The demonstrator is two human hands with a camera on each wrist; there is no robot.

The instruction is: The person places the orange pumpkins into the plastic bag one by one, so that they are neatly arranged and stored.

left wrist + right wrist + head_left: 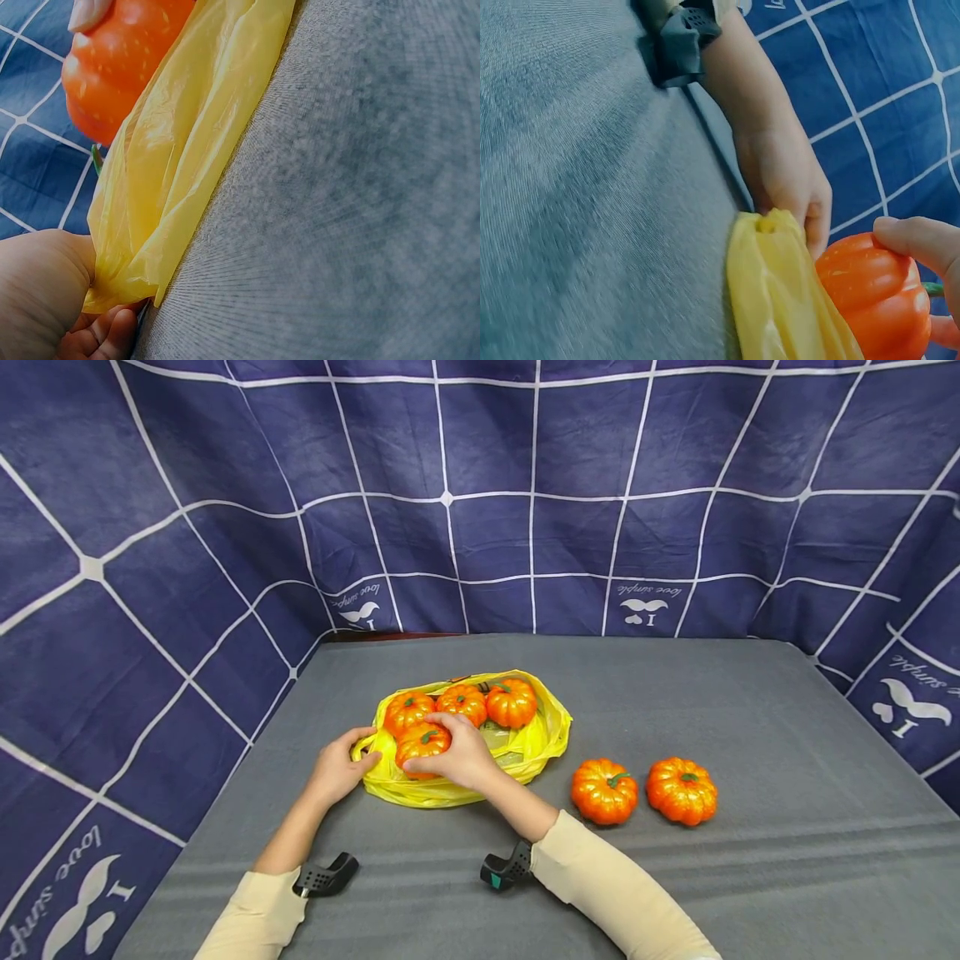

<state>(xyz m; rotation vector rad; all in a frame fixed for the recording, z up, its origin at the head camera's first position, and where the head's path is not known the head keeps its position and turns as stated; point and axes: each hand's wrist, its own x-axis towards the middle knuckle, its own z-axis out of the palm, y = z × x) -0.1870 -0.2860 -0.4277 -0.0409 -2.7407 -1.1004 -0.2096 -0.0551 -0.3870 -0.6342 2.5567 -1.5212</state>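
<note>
A yellow plastic bag (438, 795) lies spread open on the grey cloth. My left hand (339, 770) pinches its left edge; the left wrist view shows the gathered plastic (142, 274) between thumb and fingers. In my right hand (467, 762) is an orange toy pumpkin (422, 746) with a green stem, gripped between thumb and fingers over the bag's left part. Three more pumpkins sit in the bag: one at left (407, 707), one in the middle (461, 697) and one at right (512, 703). The right wrist view shows the held pumpkin (877, 300) beside the bag's edge.
Two more pumpkins, one nearer the bag (602, 797) and one farther right (682, 793), rest on the grey tablecloth (750, 718). A dark blue curtain (487, 535) with white lines hangs behind and along the sides. Each wrist carries a black camera mount (327, 875).
</note>
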